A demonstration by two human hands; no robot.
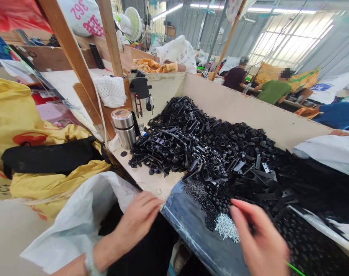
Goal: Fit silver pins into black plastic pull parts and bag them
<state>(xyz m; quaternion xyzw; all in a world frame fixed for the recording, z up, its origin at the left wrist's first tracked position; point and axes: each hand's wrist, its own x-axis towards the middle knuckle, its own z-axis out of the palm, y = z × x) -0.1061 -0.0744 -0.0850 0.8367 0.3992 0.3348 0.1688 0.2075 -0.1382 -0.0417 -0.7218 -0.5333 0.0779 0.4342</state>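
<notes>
My left hand [141, 216] is over the near table edge, beside an open white sack [85, 214]. Its fingers are pressed together, and whatever they may hold is hidden. My right hand [260, 237] hovers at a heap of small silver pins [226, 227] and shiny black beads [222, 203]. Thumb and forefinger tips are close together there; anything between them is too small to make out. Tiny dark grey parts [195, 189] lie beside the beads on a dark blue mat [188, 222]. Behind them rise piles of long black plastic parts [165, 145] and black ring-like pieces [243, 142].
A steel flask [125, 128] stands at the table's left, near red-handled snips [138, 105] hanging from a wooden post [111, 38]. A low board wall [249, 103] borders the table. Yellow sacks [16, 111] lie at left. Several people sit beyond the wall.
</notes>
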